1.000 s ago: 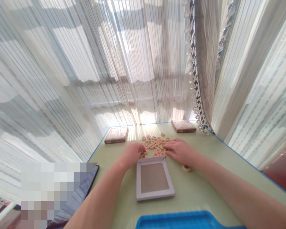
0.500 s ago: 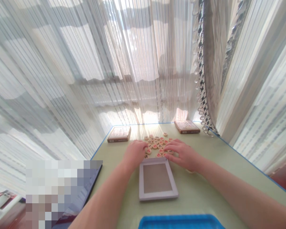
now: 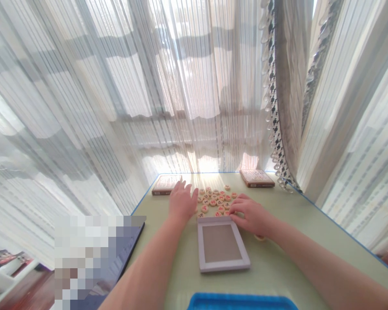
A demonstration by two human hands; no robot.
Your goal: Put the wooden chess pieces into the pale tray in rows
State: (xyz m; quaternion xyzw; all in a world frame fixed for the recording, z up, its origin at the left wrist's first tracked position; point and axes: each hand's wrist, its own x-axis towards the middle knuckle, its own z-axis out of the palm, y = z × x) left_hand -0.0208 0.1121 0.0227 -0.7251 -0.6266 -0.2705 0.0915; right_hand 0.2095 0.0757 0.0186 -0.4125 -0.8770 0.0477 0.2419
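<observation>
Several round wooden pieces [image 3: 213, 202] with red or black characters lie in a loose cluster on the pale green table [image 3: 310, 232]. My left hand [image 3: 182, 201] is at the cluster's left side, fingers spread and pointing away from me, with nothing in it. At the right side, my right hand [image 3: 250, 214] has its fingers bent over the nearest pieces; whether it grips one is hidden. Between my forearms lies a shallow white box [image 3: 224, 244] with a grey-brown inside. One piece [image 3: 259, 237] is partly covered by my right wrist.
Two flat boxes stand at the far edge, one at left [image 3: 164, 185] and one at right [image 3: 257, 178]. A blue tray [image 3: 242, 301] sits at the near edge. A dark-edged, partly blurred-out object is at the left. Sheer curtains [image 3: 194, 86] hang behind the table.
My left hand has lifted away from the pieces and its fingers have spread. My right hand remains beside the pieces. The whole view has shifted slightly.
</observation>
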